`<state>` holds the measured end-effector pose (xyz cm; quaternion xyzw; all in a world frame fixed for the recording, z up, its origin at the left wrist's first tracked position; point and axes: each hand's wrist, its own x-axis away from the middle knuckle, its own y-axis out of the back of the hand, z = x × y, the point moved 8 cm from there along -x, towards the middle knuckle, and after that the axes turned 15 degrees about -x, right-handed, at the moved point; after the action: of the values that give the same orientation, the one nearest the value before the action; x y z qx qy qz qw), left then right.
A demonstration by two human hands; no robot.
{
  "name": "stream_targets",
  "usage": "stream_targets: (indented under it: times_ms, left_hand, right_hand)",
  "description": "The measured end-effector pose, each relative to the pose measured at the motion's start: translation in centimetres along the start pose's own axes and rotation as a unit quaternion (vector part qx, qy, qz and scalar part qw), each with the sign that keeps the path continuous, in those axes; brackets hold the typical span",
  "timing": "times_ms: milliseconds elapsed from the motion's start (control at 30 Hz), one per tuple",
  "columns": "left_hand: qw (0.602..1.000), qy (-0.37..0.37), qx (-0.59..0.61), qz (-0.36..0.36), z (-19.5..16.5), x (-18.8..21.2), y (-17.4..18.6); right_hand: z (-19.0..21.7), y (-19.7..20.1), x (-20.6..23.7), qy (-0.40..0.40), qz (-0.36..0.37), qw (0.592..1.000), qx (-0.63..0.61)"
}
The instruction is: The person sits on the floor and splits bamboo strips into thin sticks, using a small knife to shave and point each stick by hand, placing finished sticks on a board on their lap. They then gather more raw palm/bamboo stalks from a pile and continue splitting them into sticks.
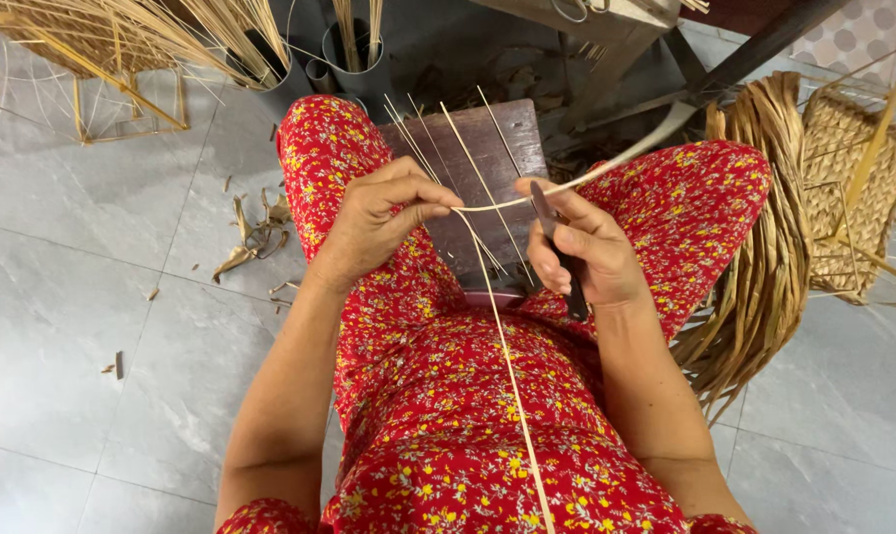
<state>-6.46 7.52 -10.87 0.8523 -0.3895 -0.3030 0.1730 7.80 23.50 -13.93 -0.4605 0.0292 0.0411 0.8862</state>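
My left hand (pixel 379 220) pinches the end of a thin pale reed strip (pixel 502 346) that runs down across my lap in a red flowered garment. My right hand (pixel 581 252) grips a dark-handled knife (pixel 547 213), its blade pressed against a second strip (pixel 616 161) that runs up to the right. The two strips meet between my hands, above a dark wooden block (pixel 487 163) between my knees. Several thin splints lie across that block.
A bundle of dried flat leaves (pixel 764 237) lies by my right knee, with a woven basket (pixel 858 198) beyond it. Reed frames (pixel 92 69) and grey tubes holding sticks (pixel 354 54) stand at the top left. Leaf scraps (pixel 255 232) litter the grey tiled floor.
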Motion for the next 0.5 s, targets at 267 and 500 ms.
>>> stream_targets:
  times_ms: [267,500]
  left_hand:
    - [0.999,0.005,-0.038,-0.005,-0.6,-0.1,-0.4]
    - [0.999,0.017,-0.041,0.002,0.2,0.3,-0.6]
  right_hand:
    - [-2.5,-0.2,-0.7,-0.032,-0.048,0.99,0.128]
    - [-2.5,2.7,-0.4,-0.039,-0.082,0.996,0.023]
